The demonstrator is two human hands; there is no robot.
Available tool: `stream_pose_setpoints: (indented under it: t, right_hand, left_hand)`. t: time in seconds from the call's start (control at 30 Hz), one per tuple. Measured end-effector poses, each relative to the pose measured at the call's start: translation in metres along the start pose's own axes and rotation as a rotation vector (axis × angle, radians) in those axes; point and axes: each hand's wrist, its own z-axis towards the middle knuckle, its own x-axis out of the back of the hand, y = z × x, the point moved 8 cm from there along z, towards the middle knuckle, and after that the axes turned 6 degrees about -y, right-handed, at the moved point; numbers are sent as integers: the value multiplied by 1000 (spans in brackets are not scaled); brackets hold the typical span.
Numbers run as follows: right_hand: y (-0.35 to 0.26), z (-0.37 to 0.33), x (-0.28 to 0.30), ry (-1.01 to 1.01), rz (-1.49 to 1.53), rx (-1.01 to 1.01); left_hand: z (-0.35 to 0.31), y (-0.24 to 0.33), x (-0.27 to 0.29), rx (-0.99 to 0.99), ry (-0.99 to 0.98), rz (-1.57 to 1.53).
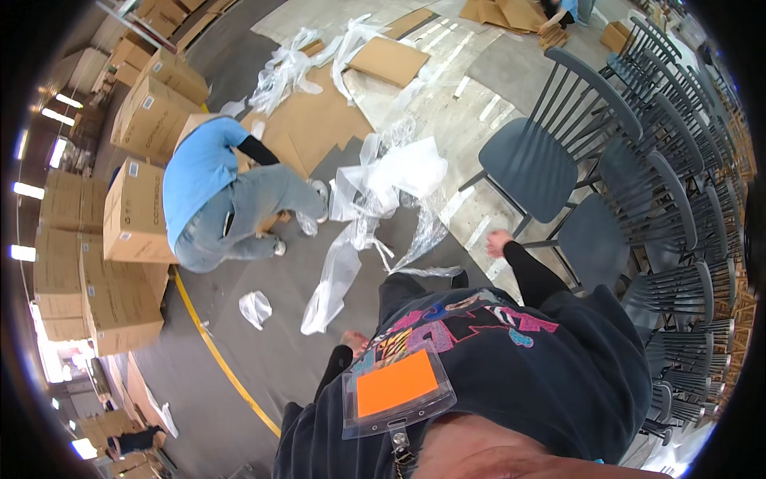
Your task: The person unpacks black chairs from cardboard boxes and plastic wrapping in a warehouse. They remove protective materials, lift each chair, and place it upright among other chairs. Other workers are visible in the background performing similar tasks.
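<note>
My right hand (499, 242) hangs beside the front leg of a dark blue-grey spindle-back chair (529, 169). Its fingers look loosely apart, and I see nothing in them. A second chair of the same kind (592, 244) stands close by my right forearm. Down at my left side is my left hand (353, 343), partly hidden by my dark shirt; its fingers are too small and covered to read. Nearest to it on the floor lies a strip of white foam wrap (327, 291). Clear plastic and more white wrap (407, 169) lie heaped ahead.
Rows of dark chairs (674, 191) fill the right side. A person in a blue shirt (203, 172) bends at the left beside stacked cartons (144, 211). Flat cardboard (307, 120) covers floor ahead. A yellow line (215, 347) runs along the left. Another person (562, 12) crouches far ahead.
</note>
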Motion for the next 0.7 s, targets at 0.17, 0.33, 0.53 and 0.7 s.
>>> stream_pose_setpoints:
  t: [0.17,0.33,0.53,0.7]
  right_hand:
    - [-230,35,-81,-37,86,306]
    - [-353,28,-97,259,-723,763]
    - [-275,58,-38,354,-836,190]
    - [-172,54,-37,199,-361,-222]
  left_hand:
    - [26,45,50,24,53,395]
    - [60,82,138,1,79,488]
    - [97,149,240,10,129,472]
    - [126,210,298,-59,207,419]
